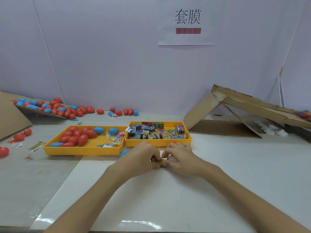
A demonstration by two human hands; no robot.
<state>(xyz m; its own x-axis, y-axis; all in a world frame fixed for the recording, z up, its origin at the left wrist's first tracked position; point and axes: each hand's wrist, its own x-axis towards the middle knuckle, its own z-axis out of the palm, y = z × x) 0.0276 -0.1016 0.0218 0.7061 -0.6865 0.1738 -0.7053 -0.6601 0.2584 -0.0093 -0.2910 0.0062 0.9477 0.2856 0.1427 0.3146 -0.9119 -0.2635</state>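
Hands meet over the white surface [168, 199]: left hand [142, 157] and right hand [180, 157] pinch a small gold packet [162, 159] in curled fingers [169, 153]. Grip wants to be firm and even, close to the yellow tray [189, 139] beyond.

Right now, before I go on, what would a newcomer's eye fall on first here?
Most likely the two yellow trays mid-table: the left tray holds red and blue plastic eggs, and the right tray holds small printed boxes. Just in front of them the left hand and the right hand meet, both pinching a small gold item. A spill of loose eggs lies at the back left.
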